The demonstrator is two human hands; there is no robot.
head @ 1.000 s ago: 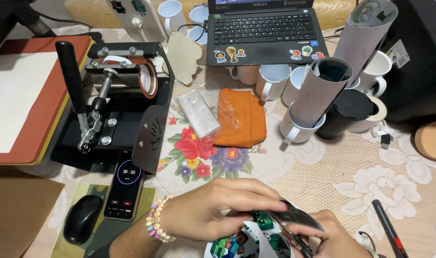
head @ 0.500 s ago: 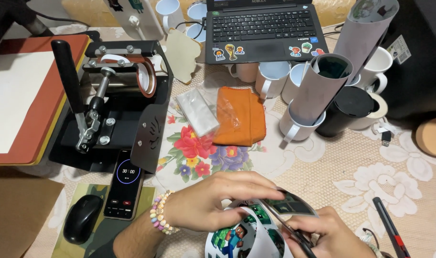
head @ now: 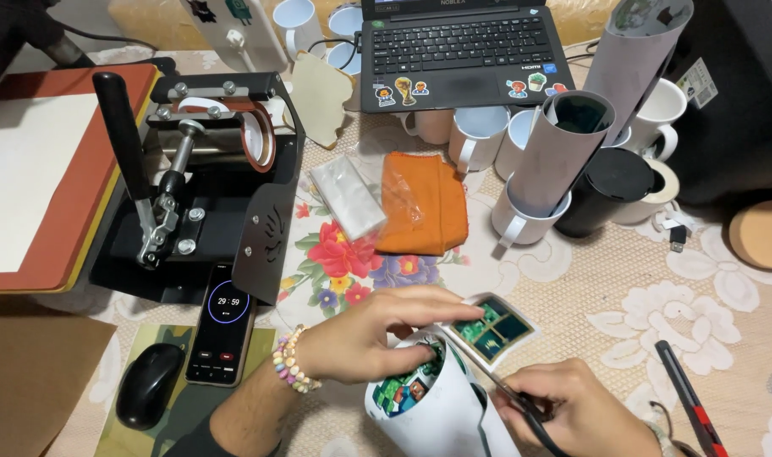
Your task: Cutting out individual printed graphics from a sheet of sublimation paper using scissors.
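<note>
Now the left hand point(head: 365, 338) fingers press curled on the mug point(head: 428, 410), touching the print point(head: 486, 328). Right hand point(head: 572, 406) fingers close around scissors point(head: 508, 396) just beside it.

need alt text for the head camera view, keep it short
Seen from above, a person's left hand presses a printed sheet around a white mug while the right hand holds scissors at its edge. Beyond them on the flowered tablecloth are a phone, a mug press, an orange cloth, more mugs and a laptop.
</note>
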